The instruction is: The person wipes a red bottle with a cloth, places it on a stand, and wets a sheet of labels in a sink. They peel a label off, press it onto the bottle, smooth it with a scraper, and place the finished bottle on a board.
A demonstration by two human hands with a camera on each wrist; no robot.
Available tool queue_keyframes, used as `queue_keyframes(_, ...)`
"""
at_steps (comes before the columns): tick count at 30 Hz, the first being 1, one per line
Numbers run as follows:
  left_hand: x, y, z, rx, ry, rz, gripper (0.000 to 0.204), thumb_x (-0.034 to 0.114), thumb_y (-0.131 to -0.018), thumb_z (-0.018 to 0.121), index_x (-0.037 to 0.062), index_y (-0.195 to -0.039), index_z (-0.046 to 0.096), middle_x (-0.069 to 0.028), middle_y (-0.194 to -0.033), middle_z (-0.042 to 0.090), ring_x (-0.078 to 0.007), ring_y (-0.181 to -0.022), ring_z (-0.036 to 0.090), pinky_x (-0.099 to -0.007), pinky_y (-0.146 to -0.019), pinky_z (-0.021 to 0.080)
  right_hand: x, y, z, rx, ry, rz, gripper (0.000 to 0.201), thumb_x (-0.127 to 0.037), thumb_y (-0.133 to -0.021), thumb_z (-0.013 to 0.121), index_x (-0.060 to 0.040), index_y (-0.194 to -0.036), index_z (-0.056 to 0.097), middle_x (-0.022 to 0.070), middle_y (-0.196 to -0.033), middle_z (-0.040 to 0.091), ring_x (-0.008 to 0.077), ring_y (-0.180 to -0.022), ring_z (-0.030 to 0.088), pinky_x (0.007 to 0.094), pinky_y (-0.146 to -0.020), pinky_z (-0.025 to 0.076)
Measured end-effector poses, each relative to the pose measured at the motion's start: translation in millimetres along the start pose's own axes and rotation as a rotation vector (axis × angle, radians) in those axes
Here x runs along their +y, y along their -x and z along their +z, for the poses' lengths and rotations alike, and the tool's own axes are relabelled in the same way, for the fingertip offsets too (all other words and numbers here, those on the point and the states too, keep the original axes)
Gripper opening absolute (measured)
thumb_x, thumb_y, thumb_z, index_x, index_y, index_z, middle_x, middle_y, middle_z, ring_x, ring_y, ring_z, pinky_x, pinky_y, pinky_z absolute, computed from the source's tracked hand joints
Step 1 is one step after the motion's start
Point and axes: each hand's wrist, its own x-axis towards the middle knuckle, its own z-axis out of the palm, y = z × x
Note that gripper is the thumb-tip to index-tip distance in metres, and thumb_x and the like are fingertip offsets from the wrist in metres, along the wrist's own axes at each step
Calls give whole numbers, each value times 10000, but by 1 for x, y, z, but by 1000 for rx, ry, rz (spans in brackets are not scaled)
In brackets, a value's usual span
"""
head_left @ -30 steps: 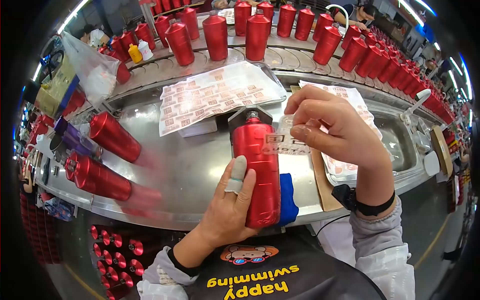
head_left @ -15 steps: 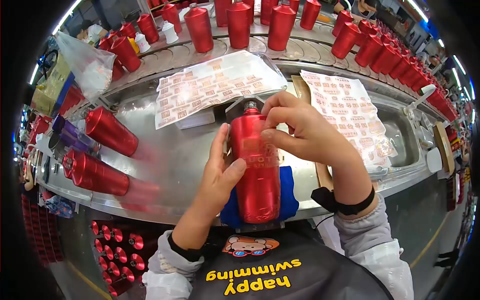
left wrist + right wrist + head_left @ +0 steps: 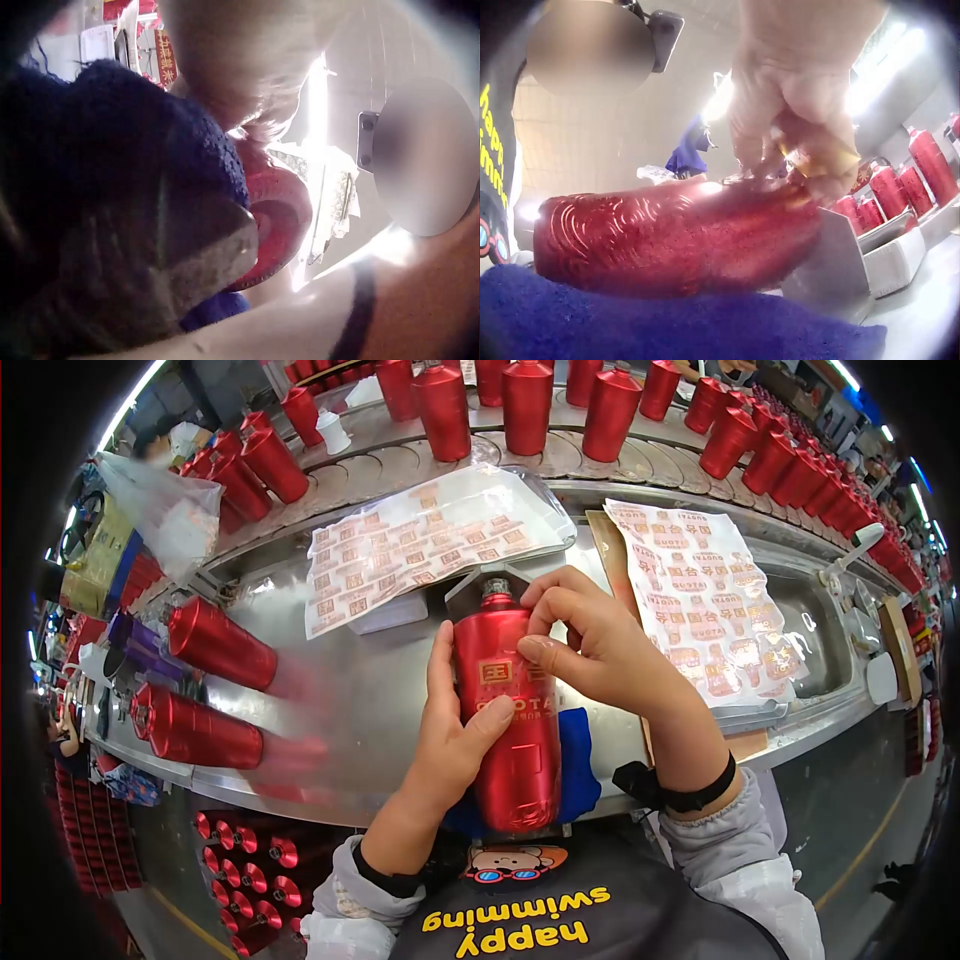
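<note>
A red bottle [image 3: 515, 785] with a dark threaded neck lies neck-away on a blue cloth [image 3: 578, 755], its neck at a grey metal rest [image 3: 470, 595]. A clear transfer film with gold lettering [image 3: 495, 672] lies over its upper face. My right hand [image 3: 595, 645] pinches the film's right side between thumb and forefinger; in the right wrist view, gold film [image 3: 821, 161] shows under the fingers. My left hand [image 3: 450, 740] rests along the bottle's left side, fingers straight, its thumb pressing on the lettering. The left wrist view shows the bottle's round base [image 3: 281, 232], partly hidden by cloth.
Printed label sheets lie on a left tray [image 3: 430, 535] and at the right [image 3: 700, 595]. Two red bottles [image 3: 222, 645] lie at the left. Behind runs a conveyor [image 3: 370, 475] carrying several red bottles. A sink [image 3: 805, 625] is at the right; more bottles [image 3: 245, 880] stand below the table.
My right hand has brought the film down onto the bottle and still pinches it. My left hand has moved from the bottle's lower body up its left side, thumb now on the lettering.
</note>
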Motion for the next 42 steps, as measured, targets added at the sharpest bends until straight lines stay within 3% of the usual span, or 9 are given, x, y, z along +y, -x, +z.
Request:
queue_keyframes(4, 3, -1, 2, -12, 185, -22, 895, 242, -925, 599, -27, -1485, -45, -202, -1432, 324, -236, -1241, 465, -354, -1015, 416, 6, 11, 9, 152, -212, 199, 270, -214, -938, 600, -10, -1111, 566, 65, -1082, 557, 113, -956, 536, 225, -721, 457)
queue_keyframes(5, 5, -2, 3, -4, 221, -47, 894, 237, -927, 595, -21, -1487, -52, -200, -1434, 321, -236, -1244, 462, -355, -1018, 413, 9, 16, 8, 102, -231, 246, 452, -250, -966, 567, 14, -1316, 459, 85, -1193, 547, 130, -1008, 528, 260, -827, 455)
queue_keyframes(8, 5, -3, 2, -5, 193, -55, 895, 234, -929, 593, -7, -1491, -60, -195, -1440, 313, -236, -1263, 440, -357, -1029, 403, 4, 29, 5, 60, -478, 373, 608, -297, -961, 581, 8, -1428, 341, 125, -1314, 489, 172, -1119, 510, 304, -960, 417)
queue_keyframes(11, 3, -3, 0, -14, 109, -44, 904, 244, -927, 598, -3, -1491, -65, -192, -1442, 308, -236, -1280, 417, -357, -1045, 384, 19, 43, 22, 60, -449, 280, 747, -385, -925, 618, 53, -1435, 291, 247, -1345, 466, 269, -1214, 496, 343, -1006, 396)
queue_keyframes(15, 7, -4, 1, -7, 65, -55, 889, 257, -918, 620, -19, -1490, -2, -196, -1430, 321, -238, -1283, 405, -351, -1055, 366, 21, 43, 31, 29, -506, 350, 858, -450, -880, 656, 71, -1440, 267, 276, -1383, 425, 309, -1266, 455, 376, -1033, 373)
queue_keyframes(21, 16, -38, -6, 96, 57, -140, 782, 263, -894, 666, -54, -1439, 203, -197, -1357, 411, -211, -1217, 464, -336, -1015, 397, 16, 41, 31, 28, -498, 325, 882, -441, -880, 659, 83, -1446, 233, 295, -1384, 414, 321, -1295, 430, 382, -1054, 354)
queue_keyframes(33, 14, -44, -6, 38, 116, -170, 680, 250, -918, 633, -57, -1398, 263, -178, -1256, 508, -169, -1117, 529, -299, -948, 447, 13, 43, 30, 23, -493, 311, 835, -397, -897, 647, 82, -1446, 239, 295, -1397, 398, 315, -1317, 404, 369, -1069, 331)
queue_keyframes(39, 15, -50, -4, 52, -167, -174, 634, 274, -892, 662, -61, -1331, 351, -158, -1188, 553, -159, -1067, 552, -290, -919, 462, 16, 45, 34, 61, -444, 275, 834, -408, -895, 641, 100, -1431, 256, 315, -1378, 406, 352, -1308, 419, 379, -1065, 341)
queue_keyframes(42, 10, -51, -7, 65, -98, -145, 570, 247, -897, 652, -58, -1299, 387, -145, -1153, 569, -153, -1034, 562, -286, -903, 469, 19, 44, 36, 87, -410, 234, 829, -417, -896, 632, 101, -1427, 263, 329, -1377, 400, 376, -1310, 415, 389, -1065, 344)
